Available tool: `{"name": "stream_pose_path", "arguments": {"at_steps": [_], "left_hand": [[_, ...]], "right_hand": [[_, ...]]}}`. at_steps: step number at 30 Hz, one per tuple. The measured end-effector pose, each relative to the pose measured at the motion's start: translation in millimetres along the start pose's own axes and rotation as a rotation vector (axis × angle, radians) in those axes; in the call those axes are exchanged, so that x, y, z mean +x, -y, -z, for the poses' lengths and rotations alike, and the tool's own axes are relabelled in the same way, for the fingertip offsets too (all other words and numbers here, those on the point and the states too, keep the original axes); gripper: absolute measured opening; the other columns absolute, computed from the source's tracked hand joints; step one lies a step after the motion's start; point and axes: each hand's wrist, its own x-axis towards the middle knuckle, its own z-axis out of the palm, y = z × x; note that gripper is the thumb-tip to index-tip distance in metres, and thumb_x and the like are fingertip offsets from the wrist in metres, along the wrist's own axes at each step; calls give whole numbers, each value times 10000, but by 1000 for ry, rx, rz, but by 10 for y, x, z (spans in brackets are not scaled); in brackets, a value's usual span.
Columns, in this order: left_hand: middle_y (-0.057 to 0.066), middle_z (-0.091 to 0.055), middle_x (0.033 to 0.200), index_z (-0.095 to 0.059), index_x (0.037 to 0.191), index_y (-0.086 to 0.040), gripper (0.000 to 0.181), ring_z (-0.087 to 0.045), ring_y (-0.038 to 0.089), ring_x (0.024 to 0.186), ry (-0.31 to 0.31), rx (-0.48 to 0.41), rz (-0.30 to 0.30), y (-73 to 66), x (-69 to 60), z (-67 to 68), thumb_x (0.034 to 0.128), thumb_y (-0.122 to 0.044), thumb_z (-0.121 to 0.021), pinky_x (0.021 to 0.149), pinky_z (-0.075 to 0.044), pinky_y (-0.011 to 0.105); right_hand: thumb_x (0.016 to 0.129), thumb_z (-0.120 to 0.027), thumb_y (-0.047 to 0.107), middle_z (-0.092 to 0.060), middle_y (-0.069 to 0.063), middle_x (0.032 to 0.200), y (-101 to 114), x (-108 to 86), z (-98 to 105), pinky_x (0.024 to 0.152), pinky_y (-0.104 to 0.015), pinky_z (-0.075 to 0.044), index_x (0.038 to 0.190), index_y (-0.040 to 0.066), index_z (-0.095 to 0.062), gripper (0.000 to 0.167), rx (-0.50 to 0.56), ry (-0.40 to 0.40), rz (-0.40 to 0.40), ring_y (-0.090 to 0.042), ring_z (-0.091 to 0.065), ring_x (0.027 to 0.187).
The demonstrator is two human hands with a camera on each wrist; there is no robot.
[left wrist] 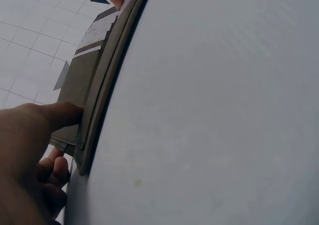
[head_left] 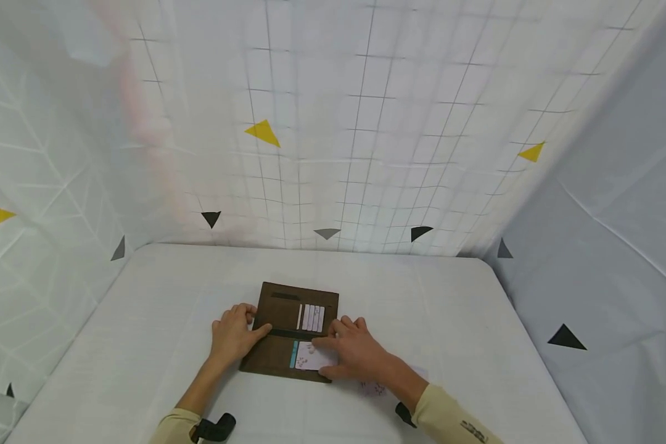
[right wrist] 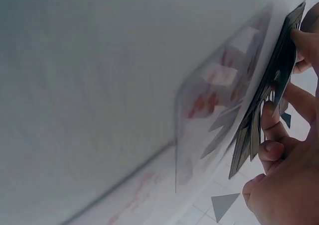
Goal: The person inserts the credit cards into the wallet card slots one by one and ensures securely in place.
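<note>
A brown wallet [head_left: 272, 354] lies spread open on the white table, its fold running across the middle. My left hand [head_left: 233, 336] holds its left edge, thumb on top near the fold and curled fingers at the edge. In the lower half, a flower-printed card [head_left: 306, 356] sits beside a blue strip [head_left: 293, 354]. My right hand [head_left: 357, 351] pinches that card by its right part, thumb at the bottom edge and index finger at the top. Several pale cards [head_left: 313, 318] fill the slots of the upper half. The right hand covers the wallet's lower right corner.
Under the right forearm lie flower-printed cards [head_left: 373, 388], partly hidden; a see-through one [right wrist: 214, 100] shows in the right wrist view. A white table [head_left: 161, 296] carries everything, with a patterned sheet [head_left: 399, 123] hanging behind and a plain one at the right.
</note>
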Motion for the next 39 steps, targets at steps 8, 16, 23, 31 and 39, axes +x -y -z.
{"name": "stream_pose_path", "arguments": {"at_steps": [8,16,23,31,39], "left_hand": [[29,-574,886,-616,1063,-69,462,-535,253,863,9,20,-3,-49,-18,55,833,-432,-787,752,-353,464],[15,-588,881,-621,1002,-89,462,-566,232,842,43,66,22,-76,0,86,824,-484,-782,730,-401,470],[-47,-658,753,-651,909,-112,454,-548,123,604,25,133,20,-90,-27,106,791,-525,-800,578,-398,357],[-36,-687,763,-662,920,-102,478,-554,108,571,23,107,49,-84,-42,104,784,-538,-801,511,-400,306],[-30,-677,768,-651,924,-105,460,-548,111,578,15,66,62,-96,-18,101,784,-514,-809,501,-393,293]], "right_hand": [[831,-675,689,-507,95,965,59,-1,-21,730,-359,-226,1284,372,-684,553,-115,-59,10,-101,-385,849],[820,-673,708,-568,80,1017,92,-16,12,741,-378,-248,1257,338,-700,573,-132,-62,-30,-116,-417,869],[786,-709,712,-585,72,1012,62,-35,40,743,-393,-255,1210,291,-740,599,-110,-62,-58,-126,-432,896],[805,-684,718,-524,87,986,39,-19,29,729,-376,-230,1280,334,-703,611,-115,-25,-3,-114,-373,876],[800,-691,716,-452,101,939,10,-3,32,726,-374,-210,1304,366,-681,613,-131,-37,28,-113,-342,870]]}}
